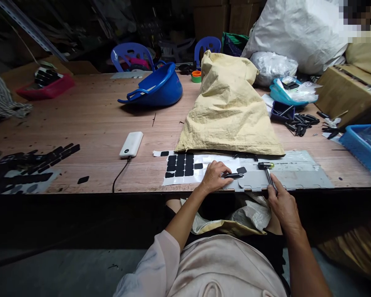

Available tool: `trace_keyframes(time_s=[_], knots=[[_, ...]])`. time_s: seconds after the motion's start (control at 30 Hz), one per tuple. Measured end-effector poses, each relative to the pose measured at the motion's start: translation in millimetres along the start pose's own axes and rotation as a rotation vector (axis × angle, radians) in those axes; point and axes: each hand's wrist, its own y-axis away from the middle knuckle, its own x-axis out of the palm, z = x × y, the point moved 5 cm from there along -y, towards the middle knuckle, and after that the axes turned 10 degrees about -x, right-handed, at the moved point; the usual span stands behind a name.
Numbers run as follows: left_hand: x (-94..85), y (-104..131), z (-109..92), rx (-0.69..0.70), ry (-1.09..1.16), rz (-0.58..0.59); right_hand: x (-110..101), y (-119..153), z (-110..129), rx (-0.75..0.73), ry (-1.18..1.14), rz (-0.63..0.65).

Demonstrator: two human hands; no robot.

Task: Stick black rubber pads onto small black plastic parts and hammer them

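Note:
My right hand [283, 203] is closed around the handle of a small mallet [266, 166] with one black face and one yellow face. The mallet's head lies level over a grey board [299, 175] at the table's front edge. My left hand [214, 176] pinches a slim black piece [234, 175] lying sideways on the same board; its exact kind is unclear. Just above that piece rests a loose black rounded pad [241, 170]. Left of my left hand, a white backing sheet [198, 175] carries rows of black rounded pads [180, 165].
A beige sack [231, 111] stands right behind the board. A tilted blue basin [165, 88] and a white power bank [131, 144] with a cable are leftward. To the right are black pieces [301, 123], a small dark box [282, 111] and a blue tray [363, 148].

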Motion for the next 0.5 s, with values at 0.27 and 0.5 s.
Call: trace_keyframes(time_s=[0.27, 0.5], knots=[[2.4, -3.1, 4.8, -0.056, 0.013, 0.040, -1.5, 15.6, 2.2, -0.100, -0.368, -0.127], [2.3, -4.4, 4.9, -0.113, 0.047, 0.069, 2.1, 40.2, 47.8, -0.317, -0.554, -0.007]])
